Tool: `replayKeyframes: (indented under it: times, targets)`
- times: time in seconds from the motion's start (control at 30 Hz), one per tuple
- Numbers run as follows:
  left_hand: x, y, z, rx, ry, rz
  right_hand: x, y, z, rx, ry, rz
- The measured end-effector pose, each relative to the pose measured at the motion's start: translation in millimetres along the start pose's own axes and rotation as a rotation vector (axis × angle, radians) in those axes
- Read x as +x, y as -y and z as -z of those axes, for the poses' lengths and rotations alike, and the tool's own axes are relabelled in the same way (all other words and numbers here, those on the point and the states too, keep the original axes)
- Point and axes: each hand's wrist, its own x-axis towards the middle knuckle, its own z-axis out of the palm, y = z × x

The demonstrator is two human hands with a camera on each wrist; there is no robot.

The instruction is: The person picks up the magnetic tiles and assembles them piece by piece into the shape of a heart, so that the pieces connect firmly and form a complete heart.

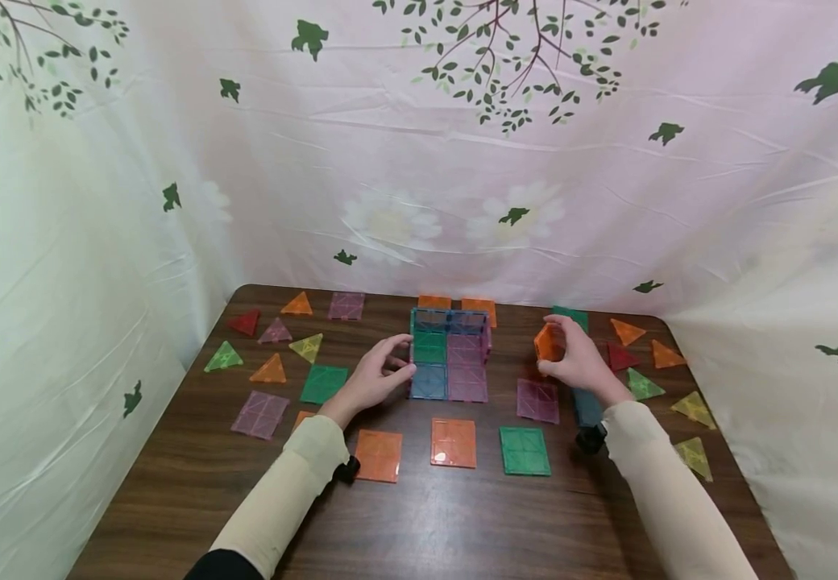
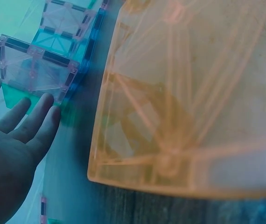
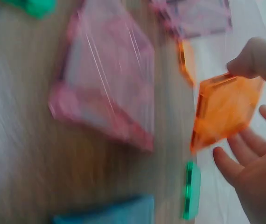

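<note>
Near the table's back stands a small structure of magnetic tiles (image 1: 466, 380), with green, blue and purple squares flat at its base and upright tiles along the back and right. My left hand (image 1: 377, 372) is at its left side, fingertips and thumb at the edge. In the left wrist view, the fingers of that hand (image 2: 16, 149) spread loosely beside an upright pale purple tile (image 2: 37, 67). To the right of the structure, my right hand (image 1: 580, 364) holds an orange magnetic tile (image 1: 548, 343) upright and tilted, between thumb and fingers. The right wrist view shows this orange tile (image 3: 228, 111) off the table.
Loose square tiles lie around: orange (image 1: 453, 442), green (image 1: 524, 450) and purple (image 1: 537, 400) in front, more at the left. Several triangles, such as a yellow one (image 1: 694, 409), lie along both sides. A patterned curtain (image 1: 419, 161) hangs behind the table (image 1: 419, 524).
</note>
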Motion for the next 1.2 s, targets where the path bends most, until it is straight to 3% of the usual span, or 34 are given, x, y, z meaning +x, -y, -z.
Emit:
replayKeyframes:
  times: [0.2,0.37,0.9,1.2]
  targets:
    - [-2.1,1.2,-2.0,-0.008,-0.002,0.011,-12,21,-23,0.099,-0.012,0.132]
    - [-3.8,0.8,-3.0,-0.018,-0.009,0.018,-23,38,-39,0.156,0.017,0.172]
    - [-0.9,0.7,-2.4,-0.047,-0.017,0.018,-30,54,-74,0.235,0.059,0.212]
    - [-0.3,-3.1,-1.6,-0.014,-0.003,0.025,-26,53,-78,0.165,0.07,0.213]
